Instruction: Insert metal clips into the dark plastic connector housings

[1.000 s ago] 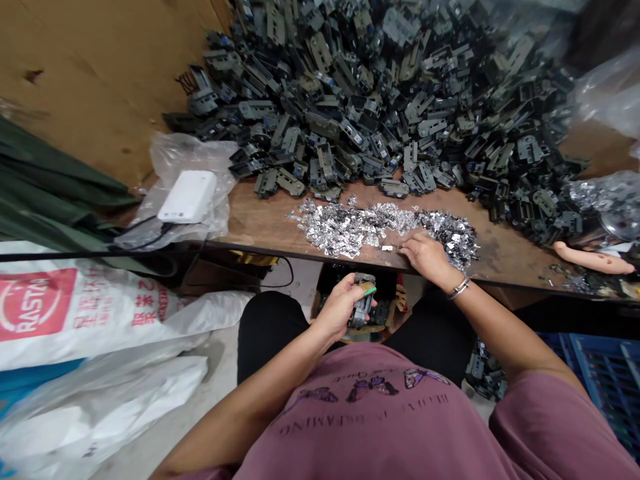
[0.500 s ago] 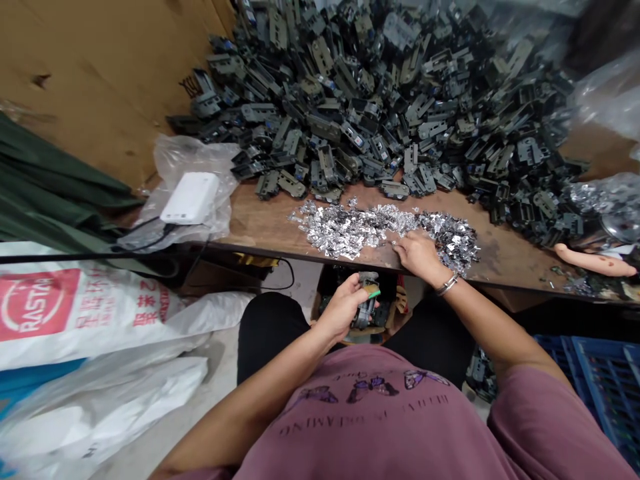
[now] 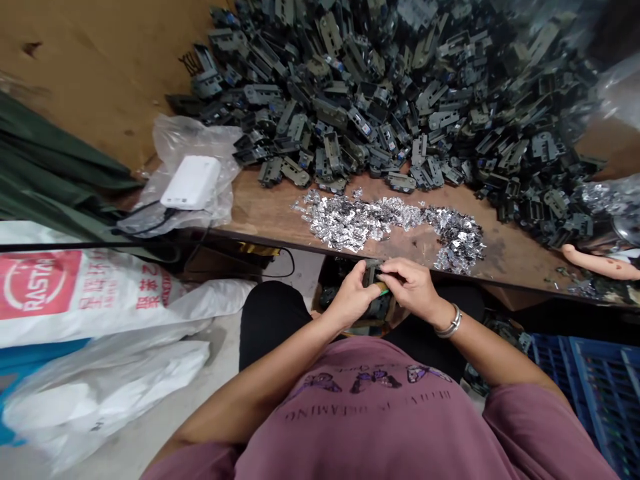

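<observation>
My left hand [image 3: 351, 295] is closed round a grey-green plastic part [image 3: 371, 272] over the box between my knees. Against the right side of that part, my right hand [image 3: 413, 288] has its thumb and fingers pinched together; anything between the fingertips is too small to make out. A yellow-green object [image 3: 382, 287] shows between the two hands, mostly hidden by the fingers. Just beyond the hands, small silvery metal pieces [image 3: 340, 223] lie in a long pile on the wooden table [image 3: 265, 207], with a darker cluster [image 3: 459, 240] at its right end.
A large heap of grey-green parts [image 3: 345, 113] covers the table's back. At the left are a white device [image 3: 191, 182] on clear plastic and a white sack [image 3: 110, 287]. A doll-like arm [image 3: 600, 263] lies at the right edge. Below stand an open box [image 3: 360, 329] and blue crates [image 3: 585, 380].
My right hand has moved from the silvery pile down and left to the part in my left hand. The view has shifted slightly.
</observation>
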Action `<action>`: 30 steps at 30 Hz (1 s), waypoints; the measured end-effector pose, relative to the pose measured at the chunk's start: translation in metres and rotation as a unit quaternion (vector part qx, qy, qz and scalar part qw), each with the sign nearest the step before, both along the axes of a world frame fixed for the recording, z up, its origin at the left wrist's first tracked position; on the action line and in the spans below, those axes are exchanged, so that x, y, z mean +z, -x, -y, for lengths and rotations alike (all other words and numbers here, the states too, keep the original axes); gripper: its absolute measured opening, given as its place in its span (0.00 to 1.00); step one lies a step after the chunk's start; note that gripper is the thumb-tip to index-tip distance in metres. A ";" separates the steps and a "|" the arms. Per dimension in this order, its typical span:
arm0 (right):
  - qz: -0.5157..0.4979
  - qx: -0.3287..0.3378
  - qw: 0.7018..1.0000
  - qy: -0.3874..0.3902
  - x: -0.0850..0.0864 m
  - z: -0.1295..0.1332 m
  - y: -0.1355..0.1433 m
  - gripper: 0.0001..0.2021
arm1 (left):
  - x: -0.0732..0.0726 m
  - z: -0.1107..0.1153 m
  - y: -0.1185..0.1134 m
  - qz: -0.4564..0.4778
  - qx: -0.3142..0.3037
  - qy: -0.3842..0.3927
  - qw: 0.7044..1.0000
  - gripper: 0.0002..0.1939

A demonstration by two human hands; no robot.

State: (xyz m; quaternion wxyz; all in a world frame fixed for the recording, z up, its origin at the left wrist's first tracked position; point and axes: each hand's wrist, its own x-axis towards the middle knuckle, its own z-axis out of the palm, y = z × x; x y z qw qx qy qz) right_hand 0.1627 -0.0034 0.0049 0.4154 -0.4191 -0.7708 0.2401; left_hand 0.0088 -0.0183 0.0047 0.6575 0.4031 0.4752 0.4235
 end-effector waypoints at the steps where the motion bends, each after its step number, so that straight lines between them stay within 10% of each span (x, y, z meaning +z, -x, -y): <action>1: -0.002 0.008 1.000 -0.014 0.000 0.001 0.003 0.05 | 0.002 0.001 0.001 -0.018 0.002 -0.014 1.000 0.15; 15: 0.088 0.023 0.990 -0.106 -0.017 0.012 0.006 0.11 | -0.002 0.013 0.012 -0.308 -0.018 -0.112 0.944 0.14; 30: 0.047 0.033 0.998 0.014 0.003 0.019 -0.011 0.08 | 0.021 0.009 0.046 -0.235 0.064 -0.229 0.942 0.09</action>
